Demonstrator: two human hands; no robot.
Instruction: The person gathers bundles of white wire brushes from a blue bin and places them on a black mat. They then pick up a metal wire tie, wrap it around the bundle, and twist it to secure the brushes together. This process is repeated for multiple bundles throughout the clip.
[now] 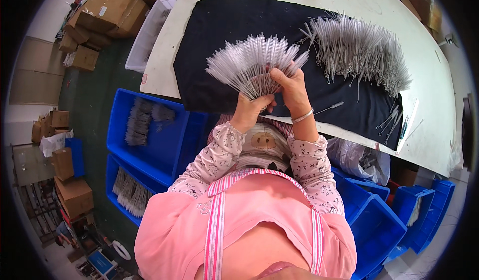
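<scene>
- The brush fan (252,60) is held above the table's (374,0) near edge, stems pinched by the left hand (249,111), right side clamped by the right hand (293,91).
- Bundles (138,123) are already laid in blue bins (155,156).
- A heap (359,50) is left toward the right edge.

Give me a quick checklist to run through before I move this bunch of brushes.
1. Left grip holding the bunch low, by the wire ends: ok.
2. Right grip on the bunch's right side: ok.
3. Bristles all toward the far side, away from your body: ok, fanned out.
4. No strays on the cloth: not ok; a loose brush lies near its front edge, right of your right wrist, apart from the pile.
5. Bare space in the upper left blue bin: ok, though some brushes lie in it.
6. Brush count in the bunch: cannot tell, they overlap.
</scene>
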